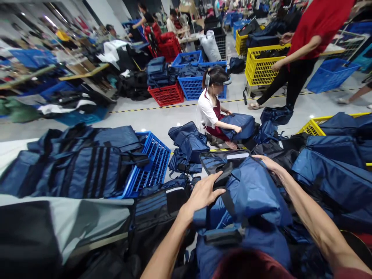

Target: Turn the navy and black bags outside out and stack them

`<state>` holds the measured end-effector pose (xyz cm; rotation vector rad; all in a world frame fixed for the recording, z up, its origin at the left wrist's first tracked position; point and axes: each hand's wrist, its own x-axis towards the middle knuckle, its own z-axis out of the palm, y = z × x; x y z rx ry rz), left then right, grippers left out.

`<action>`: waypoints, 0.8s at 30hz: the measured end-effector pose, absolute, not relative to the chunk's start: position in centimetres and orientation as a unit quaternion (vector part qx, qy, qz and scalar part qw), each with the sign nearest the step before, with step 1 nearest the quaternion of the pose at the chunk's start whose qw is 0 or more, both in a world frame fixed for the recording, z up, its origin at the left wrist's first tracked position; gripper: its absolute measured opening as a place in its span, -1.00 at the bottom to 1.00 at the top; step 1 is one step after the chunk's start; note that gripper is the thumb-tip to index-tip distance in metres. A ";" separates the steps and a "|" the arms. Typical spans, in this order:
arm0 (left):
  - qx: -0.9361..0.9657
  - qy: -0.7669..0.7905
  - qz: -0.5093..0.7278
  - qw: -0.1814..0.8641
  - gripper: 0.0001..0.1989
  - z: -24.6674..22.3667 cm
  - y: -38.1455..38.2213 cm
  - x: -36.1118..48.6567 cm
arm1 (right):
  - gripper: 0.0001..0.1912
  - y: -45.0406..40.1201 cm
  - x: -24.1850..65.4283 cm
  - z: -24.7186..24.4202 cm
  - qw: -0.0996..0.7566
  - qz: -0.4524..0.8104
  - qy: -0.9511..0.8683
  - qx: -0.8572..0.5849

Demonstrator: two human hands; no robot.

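Observation:
A large blue bag [255, 190] with black trim and a pale strip along its far edge lies right in front of me. At its left side is my left hand [203, 193], fingers stretched forward and thumb apart, against the dark edge of the bag. My right hand [269, 163] rests at the far right edge of the same bag; its fingertips go over the edge and are partly hidden. Black straps cross the bag's near side. Just left of my left hand lies a black bag with blue stripes [154, 205].
Blue bags [95, 166] are heaped beside a blue crate [148, 162] at left. More blue bags [334, 166] lie at right by a yellow crate [312, 127]. A person [213, 108] crouches ahead with a bag; another in red [314, 35] stands beyond.

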<state>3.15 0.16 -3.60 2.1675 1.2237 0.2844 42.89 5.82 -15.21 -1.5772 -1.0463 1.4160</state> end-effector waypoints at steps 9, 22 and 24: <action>0.858 0.475 0.191 0.041 -0.50 -7.6 -3.3 6.7 | -0.56 7.8 35.9 -4.6 0.314 0.370 -0.602 -0.634; 0.859 0.469 0.130 -0.158 -0.41 -10.0 -6.2 9.8 | -0.11 -0.5 33.2 -16.3 0.293 0.406 -0.385 -0.775; 0.859 0.478 0.137 -0.123 -0.46 -10.9 -6.1 10.4 | -0.16 -2.1 34.5 -18.8 0.296 0.429 -0.338 -0.783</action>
